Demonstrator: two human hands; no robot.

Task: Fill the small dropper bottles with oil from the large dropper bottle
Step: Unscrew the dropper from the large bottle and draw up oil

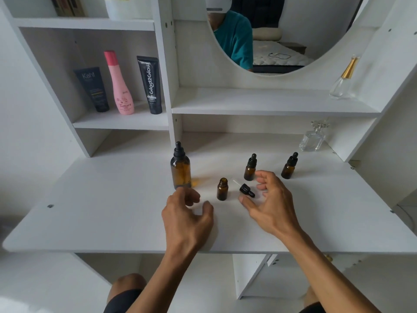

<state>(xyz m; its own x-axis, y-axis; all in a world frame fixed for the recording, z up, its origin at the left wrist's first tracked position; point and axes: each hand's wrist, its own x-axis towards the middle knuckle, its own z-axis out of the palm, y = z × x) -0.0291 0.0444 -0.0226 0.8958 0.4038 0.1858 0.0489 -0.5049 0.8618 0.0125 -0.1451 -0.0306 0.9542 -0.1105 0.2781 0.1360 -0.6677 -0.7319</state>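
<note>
One large dropper bottle (180, 169), three small dropper bottles (222, 189), two perfume bottles (312, 138), three cosmetic containers (120, 83)

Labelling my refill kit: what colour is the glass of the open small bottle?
Amber brown, seen in the head view: the open small bottle stands uncapped on the desk.

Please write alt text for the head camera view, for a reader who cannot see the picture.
Two bare hands, left hand and right hand, hover empty over a white vanity desk near an uncapped small amber bottle, its dropper cap lying beside it. A large capped dropper bottle stands left; two capped small bottles stand behind.
</note>
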